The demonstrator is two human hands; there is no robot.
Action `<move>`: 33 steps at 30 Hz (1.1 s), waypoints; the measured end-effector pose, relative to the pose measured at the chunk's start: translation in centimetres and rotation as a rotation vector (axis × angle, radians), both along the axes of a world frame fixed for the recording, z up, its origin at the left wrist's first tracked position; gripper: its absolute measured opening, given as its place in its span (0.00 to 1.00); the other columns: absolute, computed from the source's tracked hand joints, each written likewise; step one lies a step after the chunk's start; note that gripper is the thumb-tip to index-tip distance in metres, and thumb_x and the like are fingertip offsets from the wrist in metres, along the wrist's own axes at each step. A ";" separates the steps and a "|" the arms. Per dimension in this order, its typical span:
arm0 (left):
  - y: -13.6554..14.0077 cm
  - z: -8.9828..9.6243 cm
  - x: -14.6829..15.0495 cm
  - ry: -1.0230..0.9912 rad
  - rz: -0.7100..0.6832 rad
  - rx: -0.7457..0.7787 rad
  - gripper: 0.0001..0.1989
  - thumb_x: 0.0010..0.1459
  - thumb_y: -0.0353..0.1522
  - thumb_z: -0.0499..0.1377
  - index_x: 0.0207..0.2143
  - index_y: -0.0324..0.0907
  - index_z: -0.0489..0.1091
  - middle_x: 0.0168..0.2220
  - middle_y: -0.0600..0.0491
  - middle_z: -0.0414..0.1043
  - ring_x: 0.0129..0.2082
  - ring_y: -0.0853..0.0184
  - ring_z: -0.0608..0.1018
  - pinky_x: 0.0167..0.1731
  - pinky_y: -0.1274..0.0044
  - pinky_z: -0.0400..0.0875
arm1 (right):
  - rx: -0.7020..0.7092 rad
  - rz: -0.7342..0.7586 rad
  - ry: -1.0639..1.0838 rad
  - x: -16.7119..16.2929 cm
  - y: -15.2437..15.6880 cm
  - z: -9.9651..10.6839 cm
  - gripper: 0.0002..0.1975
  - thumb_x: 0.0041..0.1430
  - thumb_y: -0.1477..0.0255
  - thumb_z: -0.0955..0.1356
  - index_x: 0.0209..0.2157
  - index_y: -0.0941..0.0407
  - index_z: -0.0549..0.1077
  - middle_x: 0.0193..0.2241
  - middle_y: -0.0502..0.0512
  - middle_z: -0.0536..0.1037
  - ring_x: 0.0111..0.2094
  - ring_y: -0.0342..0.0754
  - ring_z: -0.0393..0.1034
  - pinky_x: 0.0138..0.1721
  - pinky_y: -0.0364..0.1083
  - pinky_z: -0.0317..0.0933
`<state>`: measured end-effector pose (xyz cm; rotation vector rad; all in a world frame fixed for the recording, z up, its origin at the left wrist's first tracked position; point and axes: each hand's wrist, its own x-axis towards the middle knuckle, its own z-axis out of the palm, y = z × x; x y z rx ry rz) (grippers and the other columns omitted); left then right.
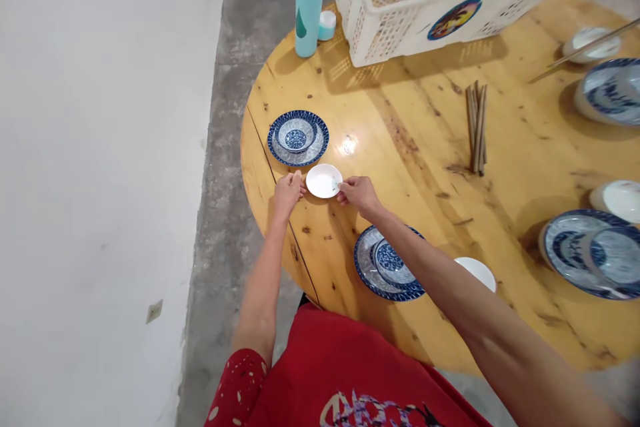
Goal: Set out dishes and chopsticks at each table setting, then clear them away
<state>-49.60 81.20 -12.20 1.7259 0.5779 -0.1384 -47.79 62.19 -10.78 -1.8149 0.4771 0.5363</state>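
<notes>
— Wooden tabletop (400, 177), glossy. Where is the white dish (320, 180)?
— At the right hand (358, 193), which pinches its right rim, thumb on top. Left hand (289, 194) is curled by the opposite edge; contact cannot be told.
— Failure modes?
— Slip or tilt, if the one-sided pinch loosens. Chip, if the dish strikes the blue-patterned plate (324, 138) just beyond the left hand.
— Farther out?
— Second plate (361, 265), below the right forearm (433, 250): a lowered arm could snag its bowl (389, 263). Bottle (309, 13), seemingly uncapped, well beyond both hands; a long reach could spill it.
</notes>
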 end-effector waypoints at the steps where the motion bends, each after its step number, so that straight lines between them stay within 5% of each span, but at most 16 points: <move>1: -0.2 0.0 -0.4 -0.005 -0.022 0.020 0.19 0.68 0.43 0.54 0.29 0.40 0.69 0.27 0.49 0.76 0.25 0.69 0.79 0.26 0.80 0.72 | -0.004 -0.003 0.002 0.0 0.1 0.0 0.10 0.58 0.82 0.68 0.23 0.58 0.70 0.15 0.51 0.73 0.16 0.43 0.69 0.19 0.38 0.64; 9: -0.5 0.2 -1.0 -0.039 -0.063 0.081 0.16 0.67 0.40 0.53 0.29 0.40 0.68 0.24 0.53 0.73 0.25 0.70 0.78 0.27 0.81 0.71 | -0.029 0.039 -0.040 -0.4 0.7 0.0 0.12 0.60 0.82 0.67 0.23 0.59 0.69 0.16 0.53 0.74 0.18 0.43 0.70 0.20 0.37 0.65; 15: -0.4 0.1 -1.3 -0.032 -0.066 0.122 0.13 0.65 0.35 0.53 0.28 0.40 0.68 0.25 0.53 0.74 0.24 0.72 0.77 0.26 0.83 0.70 | 0.098 0.202 -0.018 0.1 -1.7 0.6 0.07 0.62 0.79 0.69 0.28 0.61 0.73 0.19 0.51 0.75 0.18 0.40 0.70 0.20 0.36 0.64; 23: -1.6 0.5 -1.1 0.011 -0.055 0.134 0.13 0.63 0.35 0.53 0.27 0.40 0.69 0.20 0.54 0.72 0.21 0.70 0.76 0.23 0.82 0.70 | 0.125 0.152 -0.036 0.1 -1.7 1.4 0.10 0.59 0.85 0.68 0.26 0.61 0.72 0.19 0.51 0.75 0.19 0.40 0.70 0.21 0.36 0.65; 33: -1.2 -0.1 -1.2 -0.046 -0.038 0.179 0.15 0.62 0.38 0.53 0.25 0.41 0.68 0.21 0.53 0.73 0.20 0.69 0.76 0.22 0.81 0.68 | 0.058 0.187 -0.071 0.1 -0.9 -0.1 0.10 0.57 0.83 0.66 0.24 0.59 0.72 0.19 0.51 0.76 0.20 0.42 0.71 0.23 0.38 0.65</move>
